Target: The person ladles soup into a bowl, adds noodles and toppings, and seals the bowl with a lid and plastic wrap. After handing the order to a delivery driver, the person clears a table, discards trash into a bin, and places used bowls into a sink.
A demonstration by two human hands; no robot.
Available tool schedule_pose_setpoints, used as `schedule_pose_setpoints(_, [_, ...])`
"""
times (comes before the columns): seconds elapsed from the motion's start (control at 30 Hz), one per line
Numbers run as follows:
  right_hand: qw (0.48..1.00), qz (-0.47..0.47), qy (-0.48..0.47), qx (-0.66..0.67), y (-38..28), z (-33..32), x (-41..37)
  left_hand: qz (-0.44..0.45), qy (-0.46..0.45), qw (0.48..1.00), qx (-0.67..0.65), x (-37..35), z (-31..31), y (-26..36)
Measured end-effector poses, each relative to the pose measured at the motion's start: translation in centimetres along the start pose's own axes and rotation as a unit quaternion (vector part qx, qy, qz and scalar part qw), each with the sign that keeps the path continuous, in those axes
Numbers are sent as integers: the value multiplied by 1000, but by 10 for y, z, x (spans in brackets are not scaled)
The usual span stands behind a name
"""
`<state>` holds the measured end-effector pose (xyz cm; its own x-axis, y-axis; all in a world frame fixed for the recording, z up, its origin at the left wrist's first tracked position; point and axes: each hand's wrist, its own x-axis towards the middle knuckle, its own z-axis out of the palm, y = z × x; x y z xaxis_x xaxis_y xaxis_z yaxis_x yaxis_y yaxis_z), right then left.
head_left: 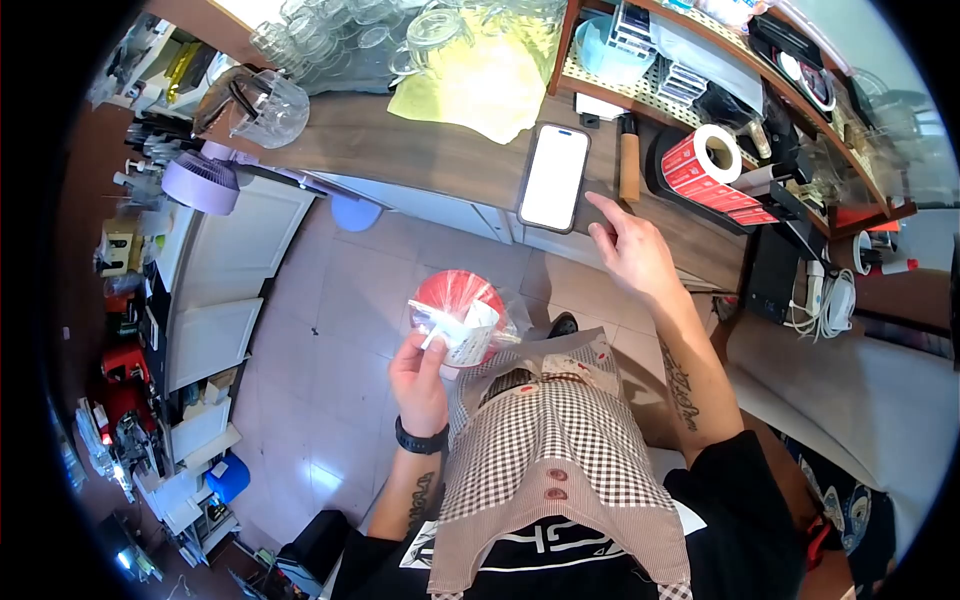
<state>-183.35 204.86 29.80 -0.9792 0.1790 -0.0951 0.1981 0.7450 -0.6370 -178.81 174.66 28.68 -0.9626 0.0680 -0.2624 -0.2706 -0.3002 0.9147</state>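
Observation:
In the head view my left hand [420,378] pinches the gathered top of a clear plastic bag [507,312]. Inside the bag is a round red item [460,290], and a white printed label [470,343] shows on it. My right hand [632,245] is raised near the counter edge, fingers apart, holding nothing. Just left of its fingertips lies a phone [554,178] with a bright white screen, flat on the brown counter [440,150].
Glass cups [435,35] and a yellow cloth [475,85] occupy the counter's back. Right of the phone are a brown-and-black cylinder [629,165] and a roll of red labels [700,165]. A purple fan [200,183] stands at left; wooden shelves [800,110] rise at right.

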Motion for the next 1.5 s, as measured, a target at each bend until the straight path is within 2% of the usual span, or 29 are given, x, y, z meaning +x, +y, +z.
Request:
schedule_pose_setpoints(0.03, [1000, 8, -8, 2, 0, 0, -2, -7, -4, 1000, 2, 3, 0, 1])
schedule_pose_setpoints(0.17, [999, 4, 54, -5, 2, -7, -10, -24, -27, 999, 6, 12, -5, 1])
schedule_pose_setpoints(0.23, [996, 32, 78, -7, 12, -24, -24, -31, -6, 999, 11, 12, -7, 0])
schedule_pose_setpoints(0.27, [986, -10, 163, 17, 38, -23, -32, -39, -4, 999, 11, 12, -7, -3])
schedule_pose_setpoints(0.3, [975, 28, 218, 31, 60, -32, -44, -37, -19, 999, 21, 13, -13, -7])
schedule_pose_setpoints(0.37, [940, 96, 323, 63, 101, -54, -72, -33, -39, 999, 15, 16, -18, -11])
schedule_pose_setpoints(0.43, [827, 125, 459, 299, 157, -79, -88, -36, -46, 998, 7, 16, -12, -8])
schedule_pose_setpoints(0.5, [836, 103, 447, 302, 180, -113, -91, -31, -47, 998, 15, 12, -10, -5])
schedule_pose_setpoints(0.57, [895, 105, 381, 204, 172, -137, -82, -24, -53, 998, 33, 10, -5, -3])
schedule_pose_setpoints(0.63, [913, 66, 331, 231, 169, -142, -70, -19, -57, 998, 29, 6, -2, -4])
schedule_pose_setpoints(0.7, [932, 94, 312, 160, 152, -141, -66, -11, -56, 998, 27, 3, 3, -3])
schedule_pose_setpoints(0.8, [929, 41, 364, 61, 137, -149, -52, -18, -31, 999, 24, -6, 15, -5])
schedule_pose_setpoints(0.83, [912, 43, 403, 60, 130, -160, -41, -19, -31, 999, 25, -9, 16, -6])
schedule_pose_setpoints(0.9, [915, 113, 363, -136, 83, -192, -22, -23, -36, 999, 31, -14, 16, -8])
schedule_pose_setpoints(0.97, [914, 179, 246, -267, 56, -209, -4, -31, -37, 998, 27, -18, 18, -9])
schedule_pose_setpoints(1.0, [914, 196, 206, -289, 46, -214, 2, -33, -38, 998, 23, -19, 19, -9])
schedule_pose_setpoints(1.1, [951, 158, 117, -239, 61, -230, 8, -49, -22, 998, 13, -26, 17, -14])
schedule_pose_setpoints(1.27, [958, 34, 98, -268, 75, -233, 0, -41, -41, 998, 5, -32, 9, -24])
schedule_pose_setpoints(1.37, [962, 39, 85, -256, 67, -234, -6, -41, -39, 998, 10, -33, 6, -23])
schedule_pose_setpoints(1.4, [965, 68, 66, -244, 54, -233, -11, -38, -36, 999, 15, -32, 5, -24])
schedule_pose_setpoints(1.43, [979, 38, 131, -151, 63, -231, -13, -34, -34, 999, 18, -31, 4, -25])
schedule_pose_setpoints(1.5, [966, -26, 253, 40, 105, -222, -24, -26, -37, 999, 19, -32, 2, -24])
